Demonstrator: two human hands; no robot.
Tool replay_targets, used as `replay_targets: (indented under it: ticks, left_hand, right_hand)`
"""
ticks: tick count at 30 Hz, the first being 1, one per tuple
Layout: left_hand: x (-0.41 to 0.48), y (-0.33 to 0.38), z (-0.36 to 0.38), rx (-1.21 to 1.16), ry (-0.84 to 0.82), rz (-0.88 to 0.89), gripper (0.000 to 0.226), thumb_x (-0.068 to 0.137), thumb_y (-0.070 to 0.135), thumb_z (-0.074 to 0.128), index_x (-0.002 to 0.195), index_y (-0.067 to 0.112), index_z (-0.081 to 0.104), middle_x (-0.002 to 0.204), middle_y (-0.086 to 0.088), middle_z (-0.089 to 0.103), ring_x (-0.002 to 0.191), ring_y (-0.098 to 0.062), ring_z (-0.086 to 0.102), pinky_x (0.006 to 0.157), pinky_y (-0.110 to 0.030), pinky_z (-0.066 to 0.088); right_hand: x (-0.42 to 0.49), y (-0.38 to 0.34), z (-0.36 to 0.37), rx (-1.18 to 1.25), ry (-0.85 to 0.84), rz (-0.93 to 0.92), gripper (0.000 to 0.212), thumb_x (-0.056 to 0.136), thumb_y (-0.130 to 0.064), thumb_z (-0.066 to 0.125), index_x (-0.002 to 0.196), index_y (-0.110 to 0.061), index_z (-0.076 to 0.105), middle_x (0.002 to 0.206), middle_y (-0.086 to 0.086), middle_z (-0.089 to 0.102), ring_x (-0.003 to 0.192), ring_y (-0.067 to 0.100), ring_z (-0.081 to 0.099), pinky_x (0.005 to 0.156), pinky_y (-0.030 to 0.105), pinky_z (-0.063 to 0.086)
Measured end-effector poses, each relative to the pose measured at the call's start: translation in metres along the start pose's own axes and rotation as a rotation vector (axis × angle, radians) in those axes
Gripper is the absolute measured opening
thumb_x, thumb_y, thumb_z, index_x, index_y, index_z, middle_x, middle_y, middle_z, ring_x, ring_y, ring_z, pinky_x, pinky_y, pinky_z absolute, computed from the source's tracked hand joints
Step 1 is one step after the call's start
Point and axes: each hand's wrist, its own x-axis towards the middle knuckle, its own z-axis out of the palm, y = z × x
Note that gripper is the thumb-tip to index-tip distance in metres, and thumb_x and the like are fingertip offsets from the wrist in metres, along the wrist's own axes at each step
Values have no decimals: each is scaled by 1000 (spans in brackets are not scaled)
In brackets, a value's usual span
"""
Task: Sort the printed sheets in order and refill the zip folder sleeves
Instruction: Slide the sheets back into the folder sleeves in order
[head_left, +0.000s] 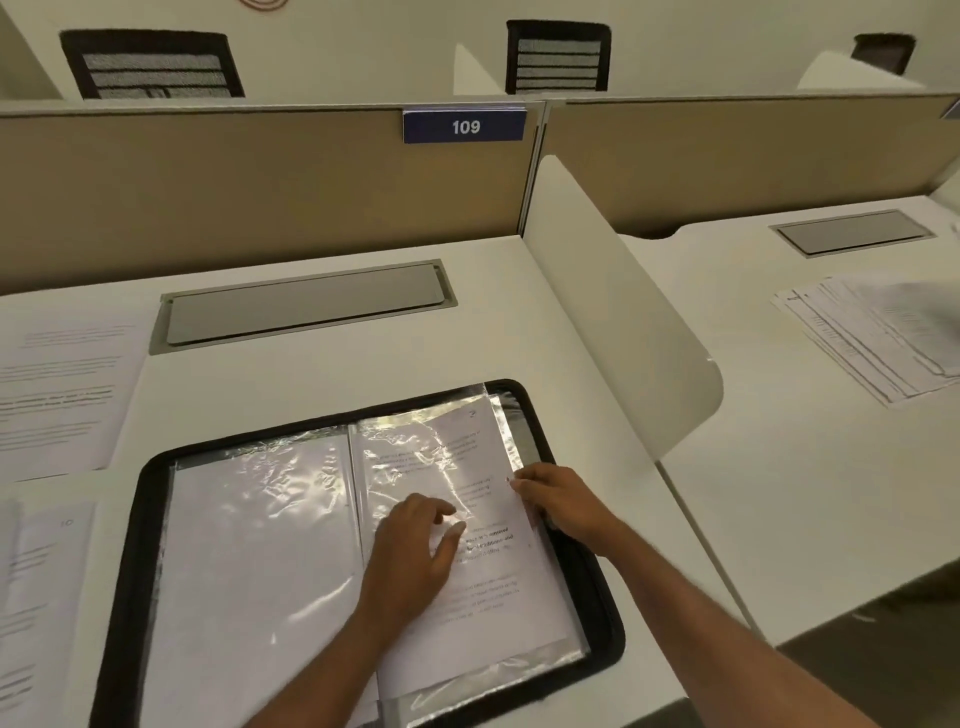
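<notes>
Head view: the black-rimmed zip folder (140, 571) lies open on the white desk (337, 374) at 6 o'clock. Left hand (410, 556) presses, fingers loosely spread, on the crinkled clear plastic sleeve (415, 447) (the right-hand page) over a white printed sheet (493, 587). Right hand (558, 501) curls at that sheet's 3 o'clock edge, seemingly pinching it. More printed papers (872, 338) lie at 2 o'clock, blurred.
</notes>
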Motion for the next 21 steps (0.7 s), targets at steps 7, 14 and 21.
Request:
replay_targets:
  ticks: [7,14,21]
  left_hand:
    - [-21,45,8,-475,-118,-243,18,90,38,68,103,25,67,93,12,69,85,-5,66,75,-20,55]
    - [-14,55,15,-571,-79,-423,19,91,29,69,102,14,68,87,1,71,74,-12,71,65,-25,60]
    - [-18,38,3,-450,-32,-425,8,93,18,65,88,20,71,82,2,71,75,-15,68,71,-33,60]
  right_hand:
    - [-57,21,41,237,45,-123,28,98,-37,55,109,-18,74,105,7,73,98,30,68,85,41,56]
    - [-68,23,73,254,215,-137,28,103,-22,46,112,-16,72,106,2,74,100,21,70,88,34,57]
    - [-67,40,76,111,265,-192,22,101,-29,53,118,-27,67,115,-9,68,109,11,64,95,36,55]
